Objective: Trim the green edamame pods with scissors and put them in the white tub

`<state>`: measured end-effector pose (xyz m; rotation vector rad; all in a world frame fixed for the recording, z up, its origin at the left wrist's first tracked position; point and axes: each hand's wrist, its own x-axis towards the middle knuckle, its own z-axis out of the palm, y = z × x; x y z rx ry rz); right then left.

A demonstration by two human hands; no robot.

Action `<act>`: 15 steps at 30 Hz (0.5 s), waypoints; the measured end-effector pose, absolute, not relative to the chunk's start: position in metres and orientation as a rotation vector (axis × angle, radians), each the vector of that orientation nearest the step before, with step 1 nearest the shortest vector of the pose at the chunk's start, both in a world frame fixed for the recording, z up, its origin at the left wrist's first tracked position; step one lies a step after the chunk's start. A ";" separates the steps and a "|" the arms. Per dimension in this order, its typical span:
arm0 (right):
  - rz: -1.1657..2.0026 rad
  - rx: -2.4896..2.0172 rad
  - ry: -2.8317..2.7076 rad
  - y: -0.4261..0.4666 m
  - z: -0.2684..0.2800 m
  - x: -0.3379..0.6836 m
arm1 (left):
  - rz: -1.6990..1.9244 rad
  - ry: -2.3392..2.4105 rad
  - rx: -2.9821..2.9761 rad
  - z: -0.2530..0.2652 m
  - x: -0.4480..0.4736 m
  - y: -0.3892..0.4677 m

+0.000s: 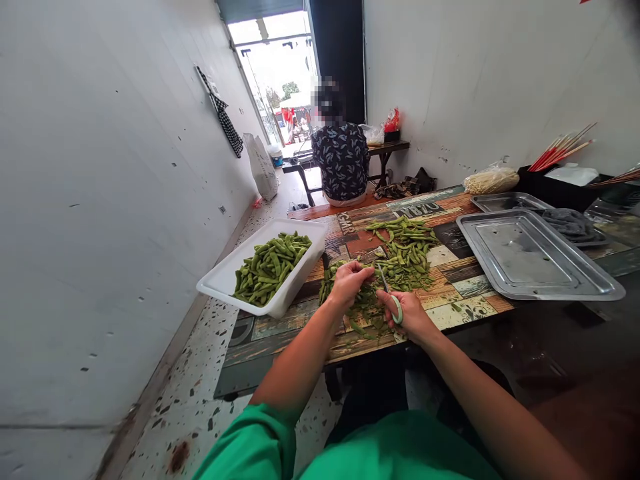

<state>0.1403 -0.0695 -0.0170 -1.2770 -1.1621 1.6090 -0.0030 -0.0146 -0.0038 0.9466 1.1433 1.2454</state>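
Observation:
My right hand (406, 313) is closed around the pale green handles of a pair of scissors (397, 309), whose blades point up and away over the table. Just left of the blades, my left hand (349, 283) pinches an edamame pod, mostly hidden by the fingers. Beneath and beyond both hands lies a loose pile of green edamame pods (407, 250), with small trimmings among them. More pods (273, 263) are heaped in a white plastic tub (307, 263) left of my left hand.
The wood-patterned table (480, 288) bears a metal tray (537, 257) on the right. Behind it are a dark box (535, 183) with red-tipped sticks and a bagged bundle (493, 179). A person (341, 160) sits beyond, back turned. A white wall (125, 200) runs along the left.

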 end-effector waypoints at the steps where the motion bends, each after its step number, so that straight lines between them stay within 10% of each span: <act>1: 1.630 -1.281 -1.135 -0.070 -0.019 0.143 | 1.276 1.154 0.901 -0.002 -0.005 -0.012; 7: 1.684 -1.197 -0.920 -0.071 -0.020 0.178 | 1.295 1.396 1.176 0.006 -0.008 0.021; 15: 1.333 -1.167 -1.139 -0.030 -0.026 0.197 | 0.278 1.676 2.327 -0.007 0.032 0.076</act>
